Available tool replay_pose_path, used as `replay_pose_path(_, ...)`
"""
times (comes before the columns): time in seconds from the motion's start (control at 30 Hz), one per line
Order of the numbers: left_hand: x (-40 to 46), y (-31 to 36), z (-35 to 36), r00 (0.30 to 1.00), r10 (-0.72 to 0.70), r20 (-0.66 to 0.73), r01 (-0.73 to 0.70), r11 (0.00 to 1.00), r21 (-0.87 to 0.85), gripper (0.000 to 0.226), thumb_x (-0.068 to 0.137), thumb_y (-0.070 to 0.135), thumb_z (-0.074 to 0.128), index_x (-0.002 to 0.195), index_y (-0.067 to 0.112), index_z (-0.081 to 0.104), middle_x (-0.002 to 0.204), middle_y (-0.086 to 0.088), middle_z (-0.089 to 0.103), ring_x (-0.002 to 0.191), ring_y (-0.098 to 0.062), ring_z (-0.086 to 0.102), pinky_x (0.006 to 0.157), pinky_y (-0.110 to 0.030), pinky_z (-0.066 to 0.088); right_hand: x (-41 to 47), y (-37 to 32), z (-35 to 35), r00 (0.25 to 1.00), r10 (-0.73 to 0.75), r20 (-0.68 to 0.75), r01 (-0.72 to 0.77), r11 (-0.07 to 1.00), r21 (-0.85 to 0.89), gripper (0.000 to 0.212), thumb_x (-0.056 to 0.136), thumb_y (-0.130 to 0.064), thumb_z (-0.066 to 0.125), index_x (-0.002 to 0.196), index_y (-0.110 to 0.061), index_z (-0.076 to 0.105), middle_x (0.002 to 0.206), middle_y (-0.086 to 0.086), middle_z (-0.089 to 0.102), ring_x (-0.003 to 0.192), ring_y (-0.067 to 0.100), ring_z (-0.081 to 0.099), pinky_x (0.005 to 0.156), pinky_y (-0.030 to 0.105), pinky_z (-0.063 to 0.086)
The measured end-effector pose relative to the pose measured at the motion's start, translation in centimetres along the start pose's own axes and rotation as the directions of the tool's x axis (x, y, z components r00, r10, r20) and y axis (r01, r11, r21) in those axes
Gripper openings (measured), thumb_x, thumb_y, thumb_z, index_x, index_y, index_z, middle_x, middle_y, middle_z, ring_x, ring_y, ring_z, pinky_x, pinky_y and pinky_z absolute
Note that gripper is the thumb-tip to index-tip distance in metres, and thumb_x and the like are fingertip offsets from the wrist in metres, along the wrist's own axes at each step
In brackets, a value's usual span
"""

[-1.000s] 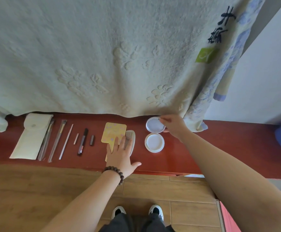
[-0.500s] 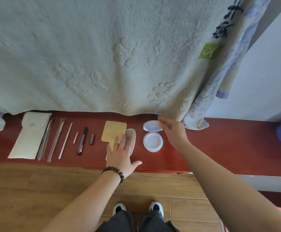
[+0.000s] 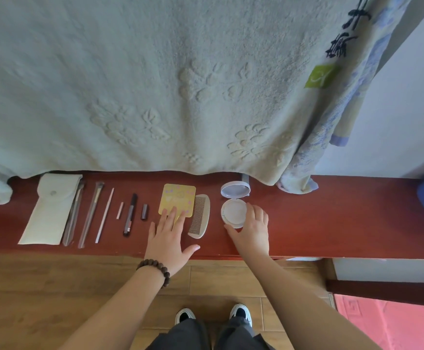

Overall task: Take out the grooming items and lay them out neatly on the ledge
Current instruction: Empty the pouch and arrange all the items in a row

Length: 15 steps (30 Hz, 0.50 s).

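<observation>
Two hands: both work low on the dark red wooden ledge [image 3: 332, 223], near its front edge.
Left hand [image 3: 167, 238]: spread flat and open, gripping nothing; its fingertips [image 3: 173, 210] press the near end of the square yellow patterned hand mirror [image 3: 177, 198].
Right hand [image 3: 252, 227]: loosely cupped around the right and near rim of the round white open compact [image 3: 233, 210], fingers touching the base; not closed on it.
Compact lid: stands hinged up toward the ledge's back edge, close under the hanging pale green towel [image 3: 155, 84].
Row: white fabric pouch [image 3: 50, 208] at the left end, then brushes, thin sticks, a dark pen, the mirror, a pale plastic comb [image 3: 199, 215].
Step in hand, as I judge it: squaring the compact with the row.
Doing it well: slide the base rather than lift it, match its near rim to the comb's near end, keep an even gap beside the comb, and hold the mirror steady.
</observation>
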<state>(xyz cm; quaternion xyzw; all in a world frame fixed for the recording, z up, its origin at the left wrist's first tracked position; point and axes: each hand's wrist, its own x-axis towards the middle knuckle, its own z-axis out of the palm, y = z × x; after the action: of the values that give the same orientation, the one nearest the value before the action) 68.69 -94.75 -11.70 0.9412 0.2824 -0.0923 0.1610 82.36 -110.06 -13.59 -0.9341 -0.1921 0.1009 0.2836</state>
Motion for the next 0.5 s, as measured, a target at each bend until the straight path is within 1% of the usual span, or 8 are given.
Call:
replay_pose_path(0.1,0.0,-0.1,0.0,1.0,0.007,0.012,-0.007,1.0,0.013,0.092,0.082,0.063,0.052,0.151,0.028,0.003,0.16,0.002,-0.001,0.147,-0.019,-0.005,0.119,-0.046,0.007,0.4,-0.8,0.5,0.999,0.022,-0.032,-0.023,0.999,-0.034,0.075,0.066,-0.041,0.081,0.123,-0.004,0.05,0.121,0.011,0.05,0.114,0.03,0.041,0.1,0.037,0.037)
replay_pose_path(0.2,0.0,-0.3,0.1,1.0,0.008,0.029,-0.008,1.0,0.011,0.092,0.083,0.061,0.053,0.151,0.026,0.002,0.16,0.002,-0.003,0.147,-0.018,-0.005,0.119,-0.045,0.006,1.1,-1.5,0.7,0.997,0.052,-0.049,-0.054,0.997,-0.057,0.075,0.063,-0.047,0.081,0.118,-0.005,0.051,0.117,0.01,0.05,0.111,0.029,0.042,0.1,0.035,0.034)
replay_pose_path(0.37,-0.1,-0.4,0.1,0.999,0.013,0.033,-0.013,1.0,0.01,0.092,0.083,0.06,0.054,0.151,0.026,0.001,0.16,0.002,-0.003,0.147,-0.018,-0.005,0.119,-0.044,0.006,1.7,-1.7,0.5,0.998,0.059,-0.024,-0.061,0.995,-0.075,0.079,0.065,-0.048,0.079,0.123,-0.006,0.048,0.121,0.01,0.048,0.115,0.028,0.04,0.101,0.033,0.034)
replay_pose_path(0.5,-0.4,-0.4,-0.2,1.0,0.003,0.022,-0.003,1.0,0.015,0.089,0.084,0.059,0.053,0.151,0.025,0.004,0.16,0.002,-0.003,0.147,-0.017,-0.005,0.119,-0.044,0.006,1.1,-1.7,-0.2,0.998,0.065,0.007,-0.065,0.997,-0.036,0.087,0.07,-0.053,0.074,0.133,-0.003,0.04,0.128,0.012,0.045,0.119,0.031,0.037,0.102,0.037,0.033)
